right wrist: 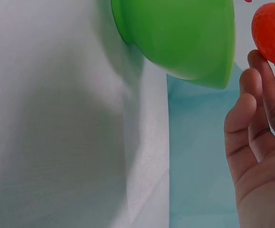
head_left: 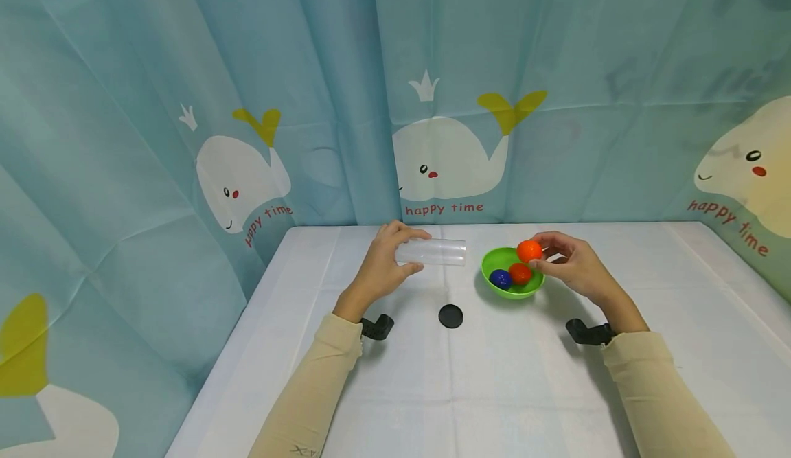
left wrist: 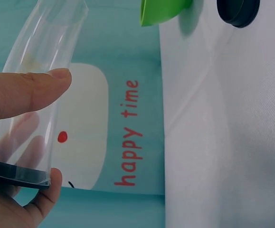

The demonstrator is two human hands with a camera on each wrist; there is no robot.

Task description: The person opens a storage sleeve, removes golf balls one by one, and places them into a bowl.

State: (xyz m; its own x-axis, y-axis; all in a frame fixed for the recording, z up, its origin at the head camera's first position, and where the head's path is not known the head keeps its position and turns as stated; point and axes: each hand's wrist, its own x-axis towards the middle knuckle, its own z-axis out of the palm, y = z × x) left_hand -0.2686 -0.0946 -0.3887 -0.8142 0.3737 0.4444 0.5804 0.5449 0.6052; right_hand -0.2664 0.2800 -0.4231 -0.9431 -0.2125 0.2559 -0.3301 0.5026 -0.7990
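My left hand (head_left: pixel 384 260) grips a clear plastic tube (head_left: pixel 446 252) that lies sideways in the head view, its free end pointing right. In the left wrist view a dark base (left wrist: pixel 18 174) closes the tube's end near my palm, and the thumb presses along its wall. My right hand (head_left: pixel 571 266) pinches an orange ball (head_left: pixel 529 250) over the far right rim of a green bowl (head_left: pixel 511 294). Inside that bowl are a blue ball (head_left: pixel 500 279) and a red-orange ball (head_left: pixel 520 274). The right wrist view shows the held ball (right wrist: pixel 271 34) beside the bowl's rim.
A black round cap (head_left: pixel 450 316) lies on the white tablecloth (head_left: pixel 408 403), in front of the bowl and tube. Behind the table hangs a blue-green curtain (head_left: pixel 346 46) printed with whales. Each wrist carries a black camera mount (head_left: pixel 378 327).
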